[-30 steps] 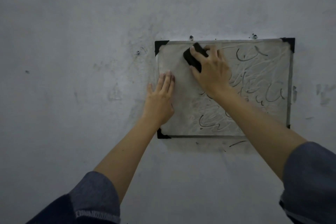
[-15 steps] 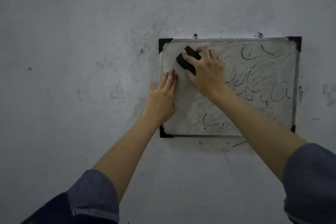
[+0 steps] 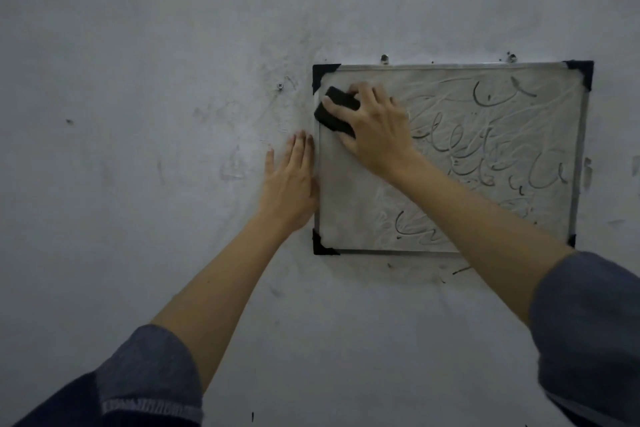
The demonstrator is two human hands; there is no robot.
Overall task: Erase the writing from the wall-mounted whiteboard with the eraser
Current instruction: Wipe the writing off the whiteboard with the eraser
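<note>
My right hand (image 3: 375, 130) grips the black eraser (image 3: 336, 113), pressing it on the board (image 3: 353, 198) near its top left corner. My left hand (image 3: 289, 184) lies flat, fingers straight, on the wall (image 3: 138, 114) touching the board's left edge. Dark writing (image 3: 485, 152) covers the board's middle and right

Smeared, faintly glossy whiteboard (image 3: 363, 204) in thin metal frame with black plastic corners; matt spongy eraser (image 3: 335, 113)
</note>
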